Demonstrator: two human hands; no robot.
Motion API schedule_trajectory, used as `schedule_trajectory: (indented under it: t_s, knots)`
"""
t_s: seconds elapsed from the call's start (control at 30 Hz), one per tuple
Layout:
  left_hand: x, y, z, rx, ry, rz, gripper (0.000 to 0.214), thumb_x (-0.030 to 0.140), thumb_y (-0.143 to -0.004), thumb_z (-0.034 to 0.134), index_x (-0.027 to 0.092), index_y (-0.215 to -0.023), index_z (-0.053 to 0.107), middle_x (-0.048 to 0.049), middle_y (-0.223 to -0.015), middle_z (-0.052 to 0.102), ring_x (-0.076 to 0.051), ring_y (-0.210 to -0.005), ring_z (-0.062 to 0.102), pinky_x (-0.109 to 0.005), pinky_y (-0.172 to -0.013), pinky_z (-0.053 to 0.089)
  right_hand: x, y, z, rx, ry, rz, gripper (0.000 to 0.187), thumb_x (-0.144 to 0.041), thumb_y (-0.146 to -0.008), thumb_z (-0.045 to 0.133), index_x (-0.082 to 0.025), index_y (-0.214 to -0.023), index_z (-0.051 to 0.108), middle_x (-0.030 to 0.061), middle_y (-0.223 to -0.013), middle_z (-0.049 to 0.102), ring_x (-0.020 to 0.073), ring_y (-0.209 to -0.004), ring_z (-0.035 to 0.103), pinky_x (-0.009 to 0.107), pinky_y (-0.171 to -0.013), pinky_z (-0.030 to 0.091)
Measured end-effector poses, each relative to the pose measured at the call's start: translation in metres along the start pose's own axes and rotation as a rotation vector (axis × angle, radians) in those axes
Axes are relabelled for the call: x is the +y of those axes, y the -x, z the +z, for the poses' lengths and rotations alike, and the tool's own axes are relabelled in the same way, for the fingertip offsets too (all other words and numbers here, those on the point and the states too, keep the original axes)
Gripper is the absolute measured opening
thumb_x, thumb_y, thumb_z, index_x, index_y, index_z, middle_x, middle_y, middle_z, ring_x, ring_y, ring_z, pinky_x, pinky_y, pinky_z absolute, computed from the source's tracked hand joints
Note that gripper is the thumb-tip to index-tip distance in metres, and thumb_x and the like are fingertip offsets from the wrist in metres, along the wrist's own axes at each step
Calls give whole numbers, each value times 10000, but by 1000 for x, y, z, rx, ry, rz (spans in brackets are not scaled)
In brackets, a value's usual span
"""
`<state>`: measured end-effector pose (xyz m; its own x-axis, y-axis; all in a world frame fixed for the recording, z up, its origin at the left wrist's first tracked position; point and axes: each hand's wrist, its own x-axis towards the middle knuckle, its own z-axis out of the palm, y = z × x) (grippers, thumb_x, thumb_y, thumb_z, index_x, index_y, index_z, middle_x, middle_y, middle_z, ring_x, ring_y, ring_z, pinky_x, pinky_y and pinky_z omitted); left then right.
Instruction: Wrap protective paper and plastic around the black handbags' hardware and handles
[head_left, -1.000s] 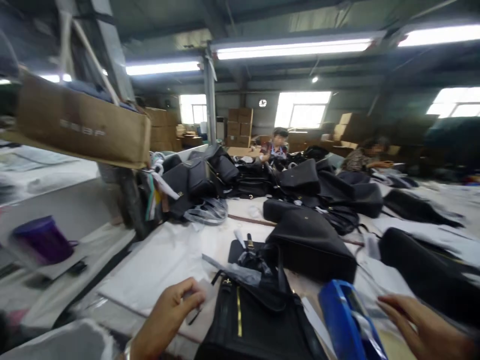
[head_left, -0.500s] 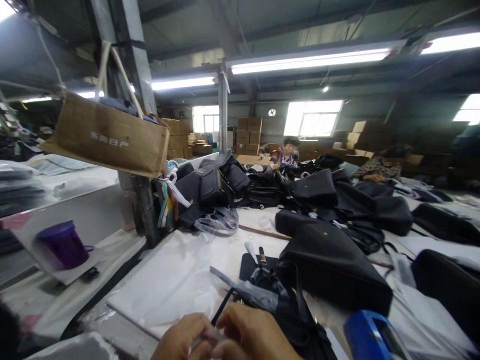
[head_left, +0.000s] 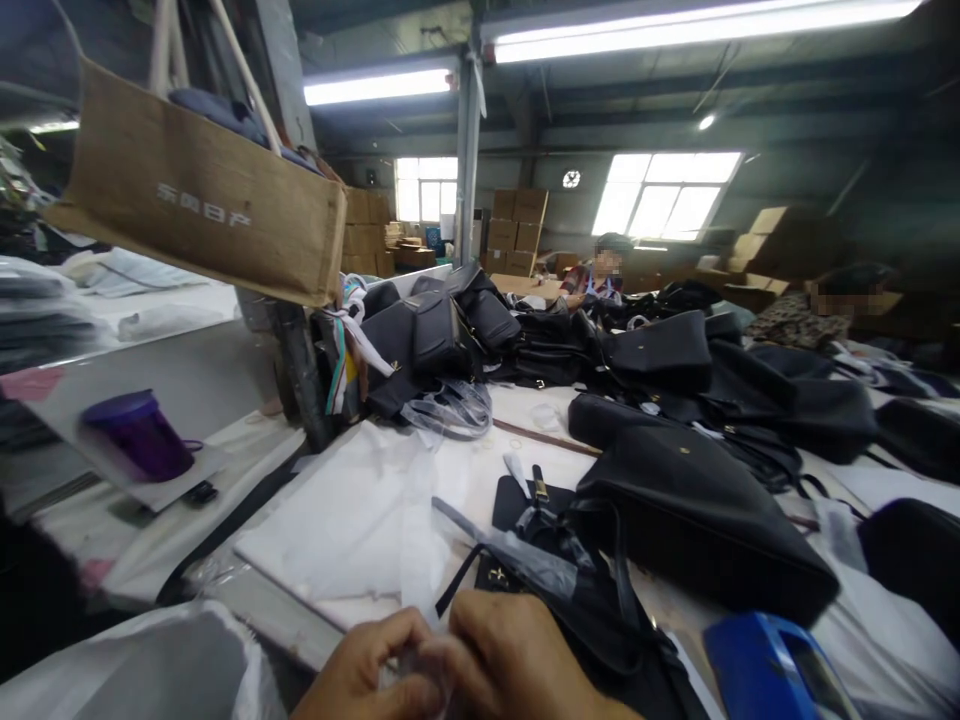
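At the bottom edge my left hand (head_left: 371,665) and my right hand (head_left: 514,665) are pressed together, fingers curled around a small piece of clear plastic film (head_left: 416,665). A strip of that film rises from between them toward the white sheets (head_left: 337,520). Just past my right hand lies a black handbag (head_left: 592,610) with gold hardware and a crumpled plastic wrap on it. A larger black handbag (head_left: 697,520) lies behind it.
A blue tape dispenser (head_left: 772,670) sits at lower right. Several black bags (head_left: 652,360) are heaped across the table. A brown jute bag (head_left: 202,210) hangs upper left above a purple cup (head_left: 139,435). Two people (head_left: 600,270) sit at the far end. White plastic (head_left: 127,670) bulges at lower left.
My hands were apart a second ago, the right one near the blue dispenser; they have come together over the plastic film. The view has shifted slightly left and down.
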<state>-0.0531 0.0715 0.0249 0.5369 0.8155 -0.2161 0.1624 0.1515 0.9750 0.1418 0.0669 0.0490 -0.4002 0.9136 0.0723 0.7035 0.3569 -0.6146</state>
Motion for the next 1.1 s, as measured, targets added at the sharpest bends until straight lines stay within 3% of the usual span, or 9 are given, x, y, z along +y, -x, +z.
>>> schedule_trajectory:
  t_s: [0.17, 0.3, 0.53, 0.7, 0.83, 0.9, 1.0, 1.1]
  knots:
    - [-10, -1, -11, 54, 176, -32, 270, 381, -760, 707, 145, -734, 580, 17, -636, 553, -129, -589, 475, -241, -563, 353, 5, -8, 4, -8, -227, -34, 135, -242, -894, 515, -199, -777, 564, -21, -722, 624, 107, -658, 558, 198, -585, 332]
    - [-16, 2, -16, 79, 150, -19, 315, 432, -805, 676, 137, -733, 593, -1, -623, 584, -130, -580, 491, -242, -571, 358, 6, -12, 4, -66, -303, 5, 70, -163, -848, 539, -186, -805, 589, -26, -715, 632, 107, -659, 566, 191, -597, 353]
    - [-9, 3, -14, 71, -42, 42, 405, 495, -906, 513, 142, -731, 605, -4, -639, 578, -144, -604, 520, -257, -596, 379, 3, -18, 4, -77, -127, 41, 227, -333, -907, 518, -189, -740, 569, -16, -691, 625, 113, -623, 537, 217, -555, 307]
    - [-20, -2, -15, 74, 244, 47, 313, 437, -792, 703, 149, -860, 604, -4, -736, 608, -142, -683, 514, -251, -638, 371, 3, -25, 12, -80, -71, 46, 271, -376, -928, 495, -188, -753, 582, -10, -694, 640, 110, -608, 537, 218, -537, 292]
    - [-26, -3, -20, 145, 178, 38, 260, 370, -827, 682, 154, -730, 575, 30, -641, 559, -110, -612, 461, -237, -605, 340, 10, -35, 14, -137, -88, 31, 279, -395, -941, 498, -189, -786, 603, -7, -692, 667, 114, -612, 581, 211, -530, 316]
    - [-30, -2, -24, 183, 109, 39, 263, 371, -849, 655, 157, -717, 579, 29, -642, 569, -113, -614, 477, -240, -619, 347, 18, -45, 12, -143, 18, 3, 242, -372, -961, 476, -191, -886, 618, 9, -767, 701, 132, -679, 629, 214, -568, 362]
    - [-39, -1, -31, 206, 39, 26, 287, 393, -866, 625, 156, -707, 592, 21, -644, 587, -130, -633, 507, -249, -639, 364, 34, -61, 11, -176, 352, -139, 196, -265, -965, 466, -182, -1074, 607, 57, -979, 718, 184, -883, 656, 254, -716, 431]
    - [-47, -1, -35, 222, 2, -13, 303, 419, -868, 607, 159, -711, 598, 14, -653, 595, -144, -638, 517, -257, -634, 373, 48, -75, 19, -307, 510, -266, 158, -214, -850, 617, -172, -995, 663, 77, -956, 725, 246, -919, 646, 311, -758, 455]
